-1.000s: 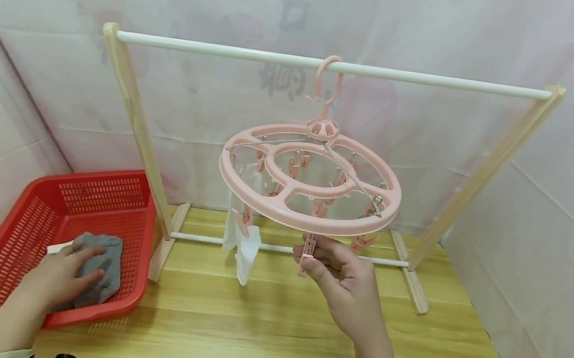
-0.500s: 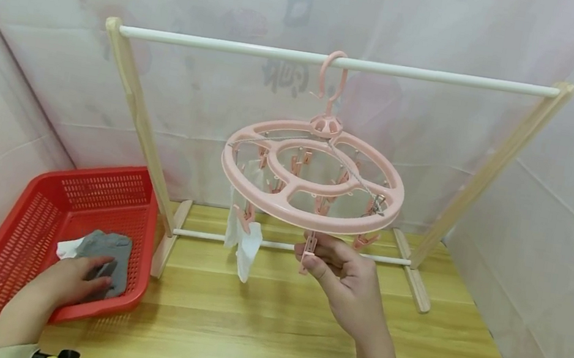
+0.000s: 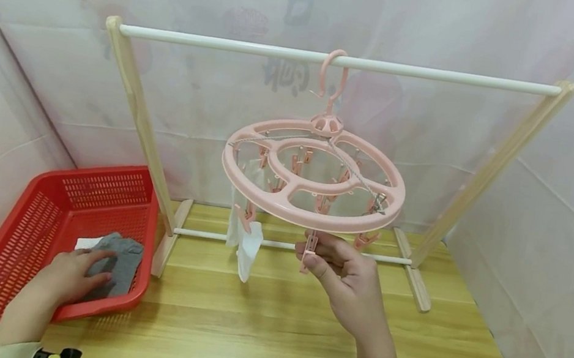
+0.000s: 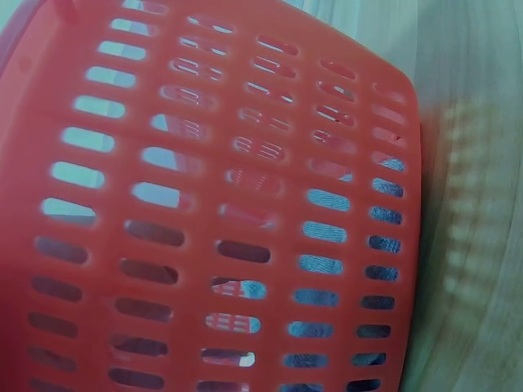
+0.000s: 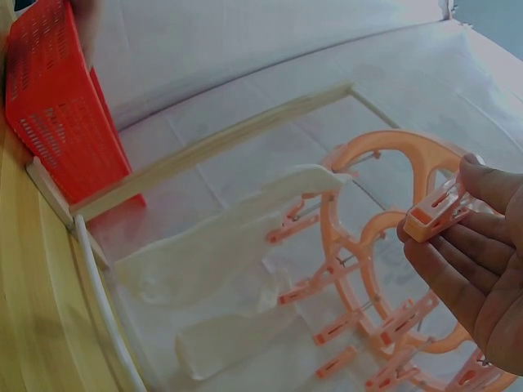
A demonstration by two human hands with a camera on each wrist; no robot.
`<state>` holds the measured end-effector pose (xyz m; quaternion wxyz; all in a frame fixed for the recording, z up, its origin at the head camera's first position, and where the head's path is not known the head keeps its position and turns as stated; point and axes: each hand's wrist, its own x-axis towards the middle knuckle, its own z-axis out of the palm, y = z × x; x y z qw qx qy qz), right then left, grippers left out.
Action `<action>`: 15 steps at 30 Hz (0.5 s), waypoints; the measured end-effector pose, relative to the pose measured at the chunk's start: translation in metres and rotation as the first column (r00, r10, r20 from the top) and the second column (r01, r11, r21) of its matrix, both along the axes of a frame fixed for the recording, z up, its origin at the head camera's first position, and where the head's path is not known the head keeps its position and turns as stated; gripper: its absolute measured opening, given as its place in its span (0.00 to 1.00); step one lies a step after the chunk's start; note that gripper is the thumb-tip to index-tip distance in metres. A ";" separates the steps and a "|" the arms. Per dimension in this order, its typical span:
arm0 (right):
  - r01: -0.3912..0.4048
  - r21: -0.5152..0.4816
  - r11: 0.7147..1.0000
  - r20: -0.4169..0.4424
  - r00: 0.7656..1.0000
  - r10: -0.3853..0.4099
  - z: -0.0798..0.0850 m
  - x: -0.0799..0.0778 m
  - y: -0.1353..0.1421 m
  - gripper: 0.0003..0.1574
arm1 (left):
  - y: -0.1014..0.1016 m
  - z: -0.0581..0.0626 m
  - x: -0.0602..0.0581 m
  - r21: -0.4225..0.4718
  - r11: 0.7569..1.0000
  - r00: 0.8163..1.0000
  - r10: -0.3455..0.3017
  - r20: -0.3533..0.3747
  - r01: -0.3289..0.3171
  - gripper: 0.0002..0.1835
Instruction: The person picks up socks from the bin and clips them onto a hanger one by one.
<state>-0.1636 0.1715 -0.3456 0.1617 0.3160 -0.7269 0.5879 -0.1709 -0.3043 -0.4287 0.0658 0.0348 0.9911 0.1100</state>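
Observation:
My right hand (image 3: 346, 281) pinches a pink clothespin (image 3: 309, 252) between thumb and fingers, below the front of the round pink drying hanger (image 3: 309, 214). In the right wrist view the same clothespin (image 5: 437, 211) sits at the fingertips with nothing clipped in it. My left hand (image 3: 75, 274) reaches into the red basket (image 3: 11, 255), fingers spread over a grey cloth item (image 3: 123, 266) with a white piece (image 3: 87, 243) beside it. The basket wall hides that hand in the left wrist view. White socks (image 5: 237, 237) hang from clothespins on the hanger's left side.
The hanger hooks over the white top bar (image 3: 218, 44) of a rack with wooden side posts (image 3: 494, 173). A lower white bar (image 3: 277, 244) runs behind the right hand, above the wooden table (image 3: 241, 333). The basket stands against the rack's left foot (image 3: 162, 253).
In the basket, my left hand has shifted right, and the grey cloth has moved right with it and changed shape. My right hand keeps its pinch on the clothespin.

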 end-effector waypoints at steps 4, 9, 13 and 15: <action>0.000 -0.002 1.000 -0.003 1.000 0.000 0.000 0.000 0.000 0.19 | -0.001 0.001 -0.002 0.027 1.000 1.000 -0.011 0.006 0.011 0.32; 0.002 -0.003 1.000 0.002 1.000 -0.002 0.000 0.001 0.001 0.19 | -0.001 0.002 -0.001 0.073 0.997 0.999 -0.006 -0.037 0.008 0.35; 0.003 -0.002 1.000 -0.001 1.000 -0.003 0.000 0.001 0.001 0.20 | -0.002 0.002 0.000 0.103 0.995 0.999 -0.007 -0.048 0.011 0.40; 0.002 -0.003 1.000 -0.002 1.000 -0.002 0.000 0.001 0.001 0.20 | -0.001 0.002 -0.001 0.101 0.995 0.999 0.003 -0.032 0.001 0.39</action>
